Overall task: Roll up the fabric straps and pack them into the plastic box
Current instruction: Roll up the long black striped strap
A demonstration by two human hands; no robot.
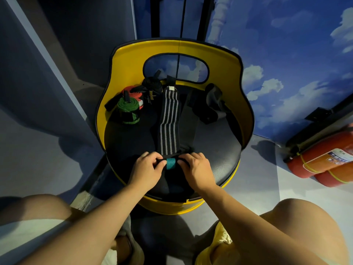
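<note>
Room: grey floor (267,188), a plain grey-blue wall on the left and a wall painted with blue sky and white clouds (286,64) on the right.
Yellow chair: a round tub-shaped seat (122,60) with a high yellow back, an oval cut-out in that back and a black cushion (215,150); it stands straight in front of the seated person.
Person: bare knees at the bottom corners, both forearms reaching forward over the near edge of the cushion.
Fire extinguishers: two red cylinders (322,159) lying on the floor by the cloud wall, well apart from the chair.
Striped strap: a long black fabric strap with grey-white stripes (170,123) laid flat down the middle of the cushion, its far end up against the chair back, its near end at the hands.
Dark straps: a loose black heap (210,104) at the back right of the cushion.
Rolled straps: a green-and-black roll (129,111) at the back left, a red-and-white one (140,96) just behind it, a black bundle (152,85) beside that.
Left hand: (149,167) fingers curled, pinching the left end of the small roll at the strap's near end.
Right hand: (196,165) curled on the roll's right end, close to the left hand.
Teal patch: a small teal band (170,163) showing on the roll between the two hands.
</note>
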